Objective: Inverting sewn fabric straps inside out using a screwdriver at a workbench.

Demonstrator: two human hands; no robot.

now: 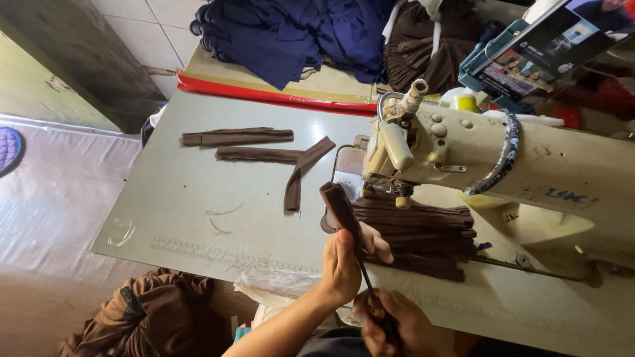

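Observation:
My left hand (344,261) grips the lower end of a brown fabric strip (338,205) that stands up from the fist, tilted left. A thin dark rod (363,272) runs from that strip down to a yellow-and-black handle held in my right hand (391,324), close to my body. Just right of the left hand, a pile of brown strips (418,231) lies on the grey table (198,205) under the needle of a cream sewing machine (463,149).
Three loose brown strips (238,137) lie on the table's left half. Navy cloth (297,33) and brown cloth (423,36) are heaped at the back. A screen (549,39) leans at top right. More brown cloth (152,317) lies below the table's near edge.

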